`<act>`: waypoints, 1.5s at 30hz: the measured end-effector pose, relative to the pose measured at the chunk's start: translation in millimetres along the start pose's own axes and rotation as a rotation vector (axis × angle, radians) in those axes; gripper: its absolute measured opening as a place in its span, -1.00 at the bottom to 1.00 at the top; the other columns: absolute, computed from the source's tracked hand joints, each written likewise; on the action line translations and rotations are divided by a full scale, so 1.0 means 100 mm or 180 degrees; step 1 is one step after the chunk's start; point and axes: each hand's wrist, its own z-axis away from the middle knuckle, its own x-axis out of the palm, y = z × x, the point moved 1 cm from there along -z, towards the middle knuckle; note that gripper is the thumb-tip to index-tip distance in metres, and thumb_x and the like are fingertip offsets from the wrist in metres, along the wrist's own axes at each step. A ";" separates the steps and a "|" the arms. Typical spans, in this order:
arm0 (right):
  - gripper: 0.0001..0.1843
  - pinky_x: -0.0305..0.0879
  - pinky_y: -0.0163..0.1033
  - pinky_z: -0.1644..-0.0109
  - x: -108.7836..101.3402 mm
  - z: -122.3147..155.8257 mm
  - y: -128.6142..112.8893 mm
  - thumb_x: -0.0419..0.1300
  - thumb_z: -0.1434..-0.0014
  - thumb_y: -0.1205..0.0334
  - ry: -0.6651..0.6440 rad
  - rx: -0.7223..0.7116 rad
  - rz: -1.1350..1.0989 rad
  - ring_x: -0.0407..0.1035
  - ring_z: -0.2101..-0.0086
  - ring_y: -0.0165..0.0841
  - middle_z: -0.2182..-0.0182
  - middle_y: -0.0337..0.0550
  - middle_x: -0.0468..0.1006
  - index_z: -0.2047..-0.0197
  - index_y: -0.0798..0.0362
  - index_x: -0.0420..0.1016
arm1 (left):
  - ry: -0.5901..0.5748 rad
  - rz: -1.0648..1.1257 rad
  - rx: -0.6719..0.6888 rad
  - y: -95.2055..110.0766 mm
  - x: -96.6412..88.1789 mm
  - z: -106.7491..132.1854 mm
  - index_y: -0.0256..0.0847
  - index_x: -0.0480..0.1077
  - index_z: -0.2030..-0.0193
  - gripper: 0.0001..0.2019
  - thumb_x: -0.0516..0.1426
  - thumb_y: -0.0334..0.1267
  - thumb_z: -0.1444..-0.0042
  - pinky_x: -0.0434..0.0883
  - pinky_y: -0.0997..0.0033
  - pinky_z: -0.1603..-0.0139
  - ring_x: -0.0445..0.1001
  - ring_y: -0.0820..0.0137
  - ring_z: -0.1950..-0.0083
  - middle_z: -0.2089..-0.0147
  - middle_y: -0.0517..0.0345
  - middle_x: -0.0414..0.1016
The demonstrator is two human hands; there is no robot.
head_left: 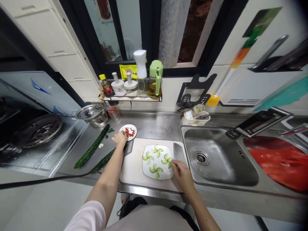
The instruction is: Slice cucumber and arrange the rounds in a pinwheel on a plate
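My left hand point(120, 138) reaches to the near left rim of a small white plate point(134, 134) that holds small red pieces point(129, 132). Its fingers look bent together, and their tips are partly hidden. Close to the right rim of a squarish white plate point(148, 171) is my right hand point(182, 173), fingers curled in; anything in them is too small to make out. Several pinwheels of green cucumber slices point(156, 170) lie on that plate, which sits on a pale cutting board point(132, 170). A knife blade point(178, 152) lies along the board's right side.
Two whole cucumbers point(92, 149) lie left of the board, one partly behind my left forearm. A lidded steel pot point(93, 115) and a red-lidded jar point(114, 114) stand behind. To the right is a steel sink point(218, 157); a seasoning rack point(134, 98) hangs above the counter.
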 end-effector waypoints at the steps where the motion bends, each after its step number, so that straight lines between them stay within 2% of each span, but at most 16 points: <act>1: -0.66 0.36 -0.16 0.13 0.00 0.00 0.00 -0.05 -0.30 0.07 -0.0019 -0.0001 0.0003 0.46 0.22 -0.24 0.28 -0.05 0.60 0.20 0.02 0.51 | 0.0009 0.0136 -0.0049 -0.02 -0.01 0.00 -0.12 0.54 0.28 -0.76 0.07 -0.13 -0.12 0.12 -0.01 -0.01 0.38 -0.01 -0.07 0.05 -0.13 0.55; 3: -0.66 0.36 -0.16 0.12 -0.01 0.00 -0.01 -0.04 -0.31 0.08 -0.0055 -0.0015 0.0004 0.46 0.22 -0.24 0.28 -0.05 0.60 0.20 0.02 0.51 | 0.0027 0.0580 -0.0180 -0.06 -0.02 0.02 -0.11 0.54 0.29 -0.81 0.12 -0.14 -0.08 0.15 -0.01 -0.03 0.40 0.02 -0.06 0.09 -0.09 0.57; 5: -0.67 0.36 -0.16 0.12 -0.01 -0.01 -0.02 -0.05 -0.31 0.09 -0.0053 -0.0031 0.0005 0.46 0.22 -0.25 0.28 -0.06 0.59 0.20 0.02 0.51 | -0.0006 0.1423 -0.0333 -0.09 -0.03 0.04 -0.14 0.53 0.33 -0.86 0.18 -0.17 -0.01 0.22 0.05 -0.02 0.44 0.06 -0.01 0.17 -0.03 0.59; 7: -0.66 0.36 -0.16 0.13 -0.01 -0.01 -0.03 -0.05 -0.31 0.09 -0.0040 -0.0047 0.0009 0.45 0.23 -0.25 0.28 -0.06 0.59 0.19 0.02 0.51 | -0.0099 0.2333 -0.0420 -0.09 -0.04 0.06 -0.18 0.50 0.38 -0.87 0.23 -0.18 0.05 0.32 0.19 0.07 0.48 0.16 0.09 0.27 0.01 0.59; 9: -0.66 0.36 -0.17 0.14 -0.01 -0.01 -0.03 -0.05 -0.31 0.08 -0.0039 -0.0062 0.0007 0.45 0.22 -0.25 0.28 -0.05 0.59 0.19 0.02 0.51 | -0.0198 0.2923 -0.0426 -0.08 -0.06 0.08 -0.22 0.48 0.39 -0.84 0.24 -0.18 0.08 0.37 0.34 0.20 0.50 0.27 0.22 0.35 0.04 0.57; 15: -0.66 0.35 -0.17 0.14 0.02 -0.02 -0.05 -0.05 -0.29 0.07 -0.0096 -0.0003 -0.0079 0.45 0.23 -0.23 0.27 -0.05 0.59 0.19 0.01 0.51 | -0.0455 0.3523 -0.0348 -0.02 -0.21 0.13 -0.29 0.46 0.31 -0.72 0.28 -0.13 0.11 0.33 0.52 0.46 0.42 0.48 0.48 0.41 0.08 0.53; 18: -0.67 0.34 -0.19 0.15 0.02 -0.12 -0.14 -0.04 -0.29 0.08 -0.0117 0.0009 -0.0210 0.45 0.26 -0.25 0.28 -0.06 0.59 0.20 0.02 0.51 | -0.0918 0.3952 -0.0145 0.04 -0.26 0.28 -0.28 0.47 0.29 -0.68 0.30 -0.09 0.11 0.26 0.56 0.52 0.34 0.56 0.53 0.40 0.10 0.52; 20: -0.66 0.32 -0.21 0.15 0.00 -0.26 -0.25 -0.04 -0.29 0.08 -0.0107 0.0011 -0.0285 0.43 0.28 -0.27 0.30 -0.07 0.59 0.21 0.02 0.51 | -0.1310 0.4109 0.0138 0.13 -0.28 0.44 -0.27 0.46 0.29 -0.67 0.29 -0.04 0.09 0.23 0.59 0.52 0.32 0.58 0.52 0.36 0.11 0.52; 22: -0.67 0.31 -0.22 0.15 -0.04 -0.44 -0.41 -0.03 -0.28 0.10 -0.0142 -0.0065 -0.0353 0.42 0.29 -0.28 0.30 -0.07 0.58 0.22 0.03 0.52 | -0.1612 0.4053 0.0409 0.25 -0.29 0.64 -0.26 0.46 0.28 -0.65 0.29 -0.01 0.09 0.14 0.61 0.57 0.31 0.59 0.51 0.31 0.09 0.53; 25: -0.70 0.27 -0.26 0.14 -0.12 -0.74 -0.64 -0.01 -0.29 0.13 -0.0129 -0.0255 -0.0348 0.39 0.27 -0.32 0.30 -0.12 0.56 0.22 0.03 0.52 | -0.1776 0.3711 0.0746 0.44 -0.32 0.94 -0.26 0.47 0.27 -0.62 0.27 0.04 0.09 0.15 0.59 0.55 0.32 0.55 0.47 0.28 0.05 0.54; 29: -0.76 0.21 -0.29 0.08 -0.17 -1.07 -0.84 0.01 -0.30 0.21 -0.0246 -0.0638 -0.0089 0.33 0.20 -0.35 0.28 -0.17 0.52 0.20 0.03 0.51 | -0.1639 0.3072 0.1485 0.63 -0.38 1.20 -0.24 0.48 0.31 -0.66 0.23 0.02 0.05 0.30 0.48 0.32 0.39 0.43 0.33 0.31 0.08 0.53; 31: -0.78 0.18 -0.29 0.07 -0.17 -1.16 -0.88 0.04 -0.29 0.23 -0.0449 -0.0735 0.0108 0.30 0.16 -0.34 0.24 -0.15 0.49 0.18 0.03 0.51 | -0.1482 0.2802 0.1860 0.68 -0.40 1.27 -0.24 0.49 0.33 -0.72 0.21 -0.04 0.01 0.32 0.44 0.24 0.39 0.41 0.32 0.31 0.10 0.53; 36: -0.81 0.18 -0.27 0.14 -0.13 -1.20 -0.88 0.08 -0.29 0.20 -0.0937 -0.0844 0.0452 0.24 0.14 -0.30 0.19 -0.13 0.43 0.16 0.01 0.51 | -0.1235 0.2147 0.2252 0.71 -0.39 1.34 -0.22 0.50 0.33 -0.81 0.14 -0.15 -0.07 0.32 0.43 0.21 0.39 0.41 0.34 0.30 0.13 0.55; 45: -0.84 0.19 -0.23 0.13 -0.09 -1.18 -0.81 0.09 -0.27 0.25 -0.1264 -0.0979 0.0783 0.20 0.12 -0.27 0.17 -0.10 0.42 0.19 0.03 0.50 | -0.1108 0.1667 0.2430 0.72 -0.32 1.40 -0.16 0.51 0.34 -0.87 0.13 -0.24 -0.10 0.35 0.45 0.17 0.41 0.44 0.32 0.26 0.19 0.56</act>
